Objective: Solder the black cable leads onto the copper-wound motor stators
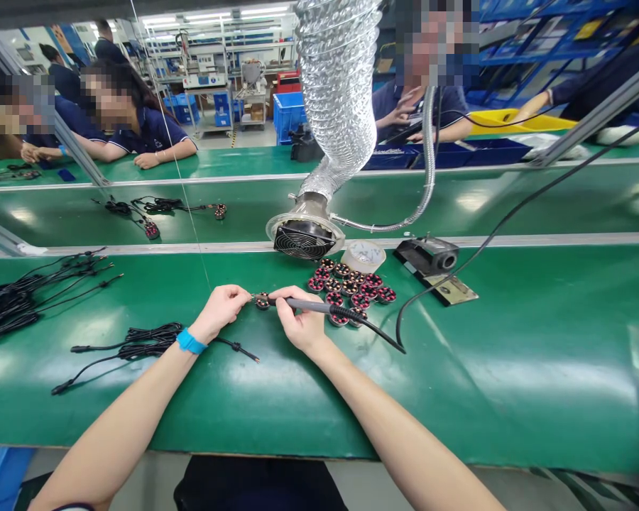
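My right hand [302, 321] is closed around a soldering iron [303, 304], whose tip end points left at a small round part [263, 301] with a ring of dark and copper-coloured segments. On the other side of that part, my left hand [224, 306], with a blue band at the wrist, is pinched shut on a thin solder wire [184, 188]. This wire runs down from above to the hand. Just where iron and solder meet the part is too small to make out. Close to my right hand lies a cluster of similar round parts [350, 287], some red and black.
A fan-fronted extraction hood [304, 238] hangs on a silver duct [338, 78]. Beside the parts are a tape roll [363, 256] and an iron stand [431, 259]. The iron's cord [490, 234] loops right. Black cables [149, 341] lie left. Co-workers [138, 121] sit opposite.
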Demonstrator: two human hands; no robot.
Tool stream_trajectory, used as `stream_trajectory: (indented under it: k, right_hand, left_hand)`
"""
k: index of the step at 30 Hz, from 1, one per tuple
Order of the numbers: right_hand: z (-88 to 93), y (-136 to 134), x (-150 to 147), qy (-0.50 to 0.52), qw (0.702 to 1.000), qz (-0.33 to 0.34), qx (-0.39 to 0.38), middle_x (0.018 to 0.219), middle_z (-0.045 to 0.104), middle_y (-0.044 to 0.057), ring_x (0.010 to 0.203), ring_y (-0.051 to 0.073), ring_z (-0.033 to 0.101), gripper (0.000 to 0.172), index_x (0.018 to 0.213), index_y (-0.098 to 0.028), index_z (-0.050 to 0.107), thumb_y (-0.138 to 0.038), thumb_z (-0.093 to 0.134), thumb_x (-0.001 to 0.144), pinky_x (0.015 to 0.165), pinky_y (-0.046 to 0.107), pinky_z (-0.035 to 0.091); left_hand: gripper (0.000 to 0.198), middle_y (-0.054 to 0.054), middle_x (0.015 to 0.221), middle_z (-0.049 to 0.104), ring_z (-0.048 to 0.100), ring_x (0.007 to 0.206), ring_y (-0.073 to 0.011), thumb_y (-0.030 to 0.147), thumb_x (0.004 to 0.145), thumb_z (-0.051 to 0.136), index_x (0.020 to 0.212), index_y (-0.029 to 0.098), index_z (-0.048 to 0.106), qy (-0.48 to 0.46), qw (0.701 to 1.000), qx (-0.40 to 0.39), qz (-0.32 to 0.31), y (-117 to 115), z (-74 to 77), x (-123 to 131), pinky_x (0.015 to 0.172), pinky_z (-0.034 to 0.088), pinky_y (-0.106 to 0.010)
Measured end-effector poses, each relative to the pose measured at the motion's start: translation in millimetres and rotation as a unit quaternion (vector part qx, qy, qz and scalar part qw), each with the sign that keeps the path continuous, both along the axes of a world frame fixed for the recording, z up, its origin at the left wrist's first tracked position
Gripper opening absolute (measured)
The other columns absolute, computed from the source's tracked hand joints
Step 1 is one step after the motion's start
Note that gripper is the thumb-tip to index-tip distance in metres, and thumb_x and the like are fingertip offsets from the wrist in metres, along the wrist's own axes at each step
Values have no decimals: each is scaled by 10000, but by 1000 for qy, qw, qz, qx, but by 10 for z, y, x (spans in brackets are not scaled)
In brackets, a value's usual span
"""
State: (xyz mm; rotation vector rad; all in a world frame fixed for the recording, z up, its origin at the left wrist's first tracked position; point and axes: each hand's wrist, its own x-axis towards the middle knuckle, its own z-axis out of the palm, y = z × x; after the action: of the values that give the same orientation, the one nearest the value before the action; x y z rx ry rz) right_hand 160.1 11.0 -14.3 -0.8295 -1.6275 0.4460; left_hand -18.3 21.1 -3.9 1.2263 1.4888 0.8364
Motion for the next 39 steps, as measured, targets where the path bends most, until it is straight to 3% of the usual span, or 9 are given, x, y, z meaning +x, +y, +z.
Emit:
stream_trajectory:
  k: [39]
  right_hand:
    - [-14,4,-24,14,999,7,-34,662,696,15,562,173,634,183,772,-212,679,-223,522,864,512,285,487]
  left_hand:
    - [160,55,525,418,329,424,-57,306,736,611,685,155,601,2,1000,-3,-4,-9,16,2,383,243,-188]
